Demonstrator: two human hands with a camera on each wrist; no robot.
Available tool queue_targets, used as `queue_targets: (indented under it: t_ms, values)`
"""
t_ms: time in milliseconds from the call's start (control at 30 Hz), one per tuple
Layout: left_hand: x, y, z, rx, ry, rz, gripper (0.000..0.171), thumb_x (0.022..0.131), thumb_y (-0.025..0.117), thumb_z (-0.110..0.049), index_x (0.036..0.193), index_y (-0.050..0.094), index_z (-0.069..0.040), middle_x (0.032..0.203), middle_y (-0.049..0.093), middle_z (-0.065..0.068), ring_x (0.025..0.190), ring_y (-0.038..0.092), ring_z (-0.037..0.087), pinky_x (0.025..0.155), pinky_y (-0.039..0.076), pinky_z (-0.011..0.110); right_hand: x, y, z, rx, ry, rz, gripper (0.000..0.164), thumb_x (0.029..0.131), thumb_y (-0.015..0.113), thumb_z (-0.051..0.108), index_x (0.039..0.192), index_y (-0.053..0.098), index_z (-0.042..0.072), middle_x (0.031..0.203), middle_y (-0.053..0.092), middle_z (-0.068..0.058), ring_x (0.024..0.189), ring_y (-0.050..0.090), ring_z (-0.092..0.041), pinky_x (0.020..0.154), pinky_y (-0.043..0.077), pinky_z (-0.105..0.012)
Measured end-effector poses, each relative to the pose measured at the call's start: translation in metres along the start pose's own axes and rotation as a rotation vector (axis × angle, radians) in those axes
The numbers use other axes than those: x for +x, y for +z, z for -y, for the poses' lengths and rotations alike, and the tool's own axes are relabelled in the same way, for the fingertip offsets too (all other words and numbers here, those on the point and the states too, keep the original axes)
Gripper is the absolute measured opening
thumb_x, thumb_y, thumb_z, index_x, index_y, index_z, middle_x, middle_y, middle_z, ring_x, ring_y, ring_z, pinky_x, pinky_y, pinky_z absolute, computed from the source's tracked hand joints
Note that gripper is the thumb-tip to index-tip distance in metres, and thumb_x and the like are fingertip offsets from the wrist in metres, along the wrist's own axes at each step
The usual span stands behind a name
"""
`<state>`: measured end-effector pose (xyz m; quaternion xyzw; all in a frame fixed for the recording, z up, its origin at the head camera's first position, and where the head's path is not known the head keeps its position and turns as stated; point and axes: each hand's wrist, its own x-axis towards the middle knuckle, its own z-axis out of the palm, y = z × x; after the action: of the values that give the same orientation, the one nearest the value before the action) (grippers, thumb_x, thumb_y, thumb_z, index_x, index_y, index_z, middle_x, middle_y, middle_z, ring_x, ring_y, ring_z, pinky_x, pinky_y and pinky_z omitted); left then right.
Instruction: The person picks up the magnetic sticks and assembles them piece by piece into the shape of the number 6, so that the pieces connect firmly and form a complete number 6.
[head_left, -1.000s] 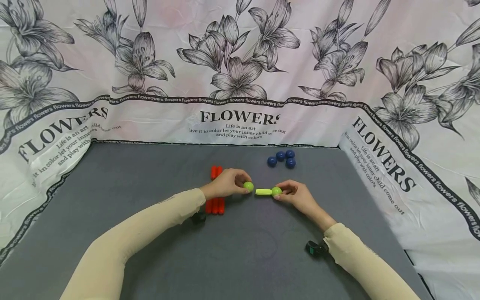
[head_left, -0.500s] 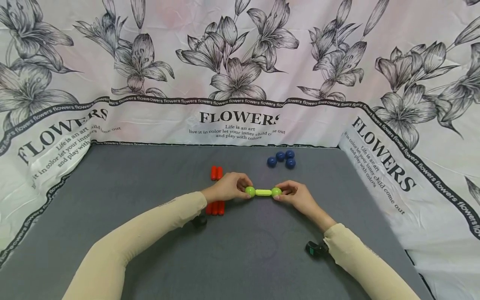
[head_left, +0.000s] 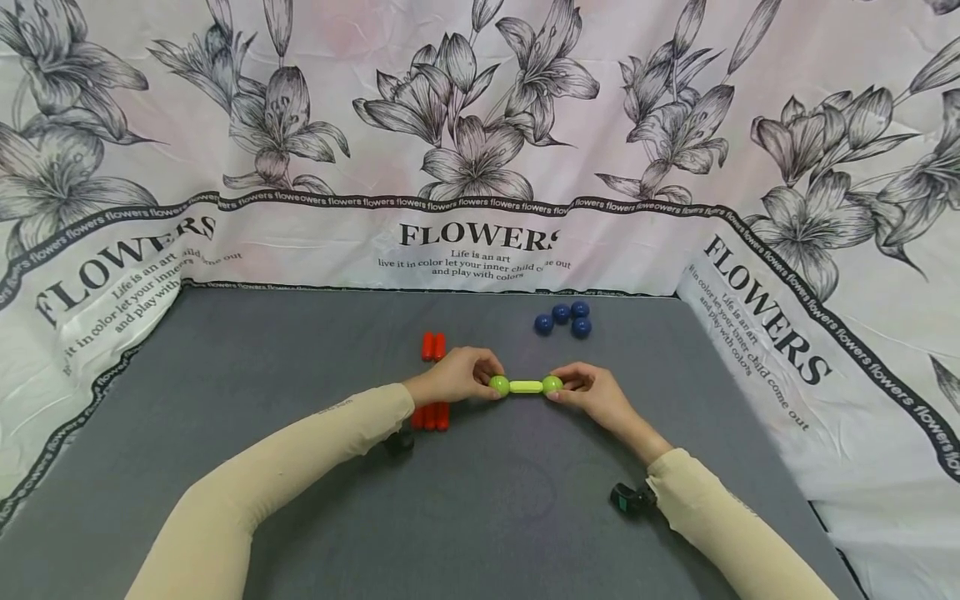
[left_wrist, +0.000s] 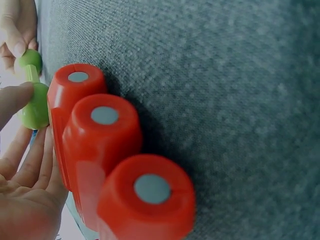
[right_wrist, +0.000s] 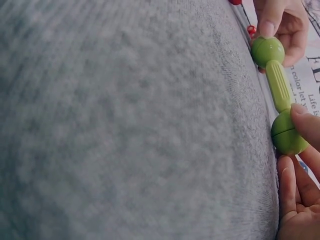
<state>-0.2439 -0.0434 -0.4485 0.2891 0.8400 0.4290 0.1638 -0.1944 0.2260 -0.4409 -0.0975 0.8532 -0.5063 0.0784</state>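
In the head view, a short yellow-green rod (head_left: 526, 387) lies level between two green balls over the middle of the table. My left hand (head_left: 459, 372) pinches the left green ball (head_left: 499, 385) between thumb and fingers. The right green ball (head_left: 552, 384) is pinched by my right hand (head_left: 597, 392). Both wrist views show a ball at each end of the rod, the right one (right_wrist: 288, 135) with a seam round it. Red rods (left_wrist: 104, 130) with grey discs in their ends stand out large beside my left hand in the left wrist view.
Several red rods (head_left: 431, 417) lie side by side on the grey table (head_left: 480, 517), partly hidden under my left hand. Farther back rests a group of several dark blue balls (head_left: 562, 313). A flower-printed cloth (head_left: 315, 242) walls off the back and sides.
My left hand has moved slightly right and toward me, bringing its green ball up to the rod's left end. The right hand has hardly moved.
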Motion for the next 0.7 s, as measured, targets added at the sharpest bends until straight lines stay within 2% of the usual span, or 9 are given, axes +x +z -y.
queue_targets:
  t_ms: [400,700]
  values:
    - [-0.001,-0.004,-0.003,0.009,-0.034,0.01,0.032,0.084,0.079,-0.013,0.113,0.066,-0.007,0.113,0.072,0.008,0.1,0.068,0.017,0.088,0.058,0.025,0.001,-0.002,-0.001,0.007,0.006,0.009,0.036,0.086,0.076,0.012,0.119,0.067,0.0,0.105,0.068,-0.024,0.079,0.063,-0.009,0.066,0.051,-0.019]
    - [-0.026,-0.022,-0.001,-0.042,-0.023,-0.035,0.042,0.085,0.078,-0.016,0.122,0.062,-0.002,0.118,0.069,0.015,0.104,0.067,0.021,0.092,0.057,0.03,0.002,-0.003,-0.003,0.008,0.007,0.022,0.036,0.087,0.077,0.013,0.119,0.067,0.001,0.106,0.068,-0.024,0.08,0.062,-0.009,0.066,0.051,-0.019]
